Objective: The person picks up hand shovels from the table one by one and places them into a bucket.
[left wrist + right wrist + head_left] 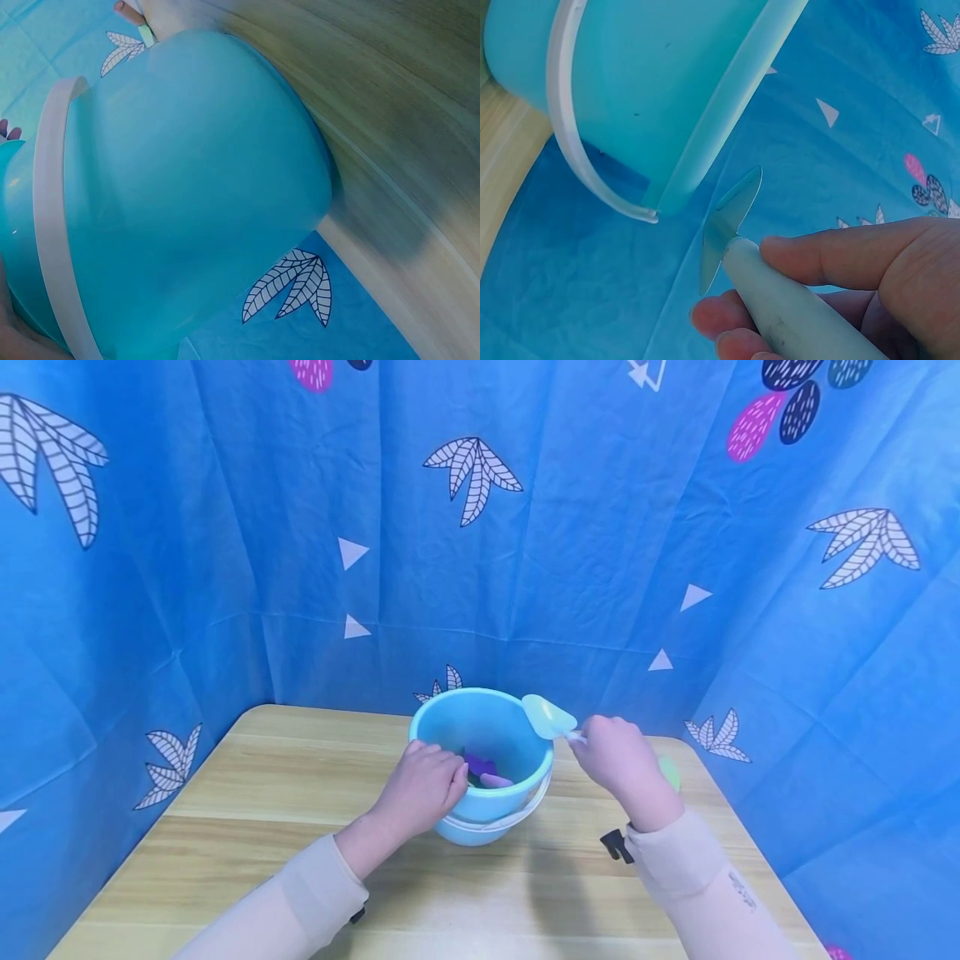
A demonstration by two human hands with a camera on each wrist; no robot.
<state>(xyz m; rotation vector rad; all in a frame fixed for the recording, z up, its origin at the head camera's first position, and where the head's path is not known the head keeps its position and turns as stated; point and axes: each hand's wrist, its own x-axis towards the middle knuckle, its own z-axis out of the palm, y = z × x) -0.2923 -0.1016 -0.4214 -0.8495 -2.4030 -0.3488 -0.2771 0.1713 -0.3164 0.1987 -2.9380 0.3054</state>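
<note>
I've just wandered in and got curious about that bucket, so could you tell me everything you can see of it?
The bucket is light blue, smooth and plastic-looking, with an open round top, a raised rim and sides narrowing toward the base. Its white handle is lowered against the near side. It stands on the wood-patterned table, and the left hand holds the rim at its near left. Inside are a purple piece and a pinkish one, too hidden to identify.

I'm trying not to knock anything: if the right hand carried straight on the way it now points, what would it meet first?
Most likely the blue bucket's rim, met first by the scoop in the right hand. The right wrist view shows them apart; how far is unclear.
</note>
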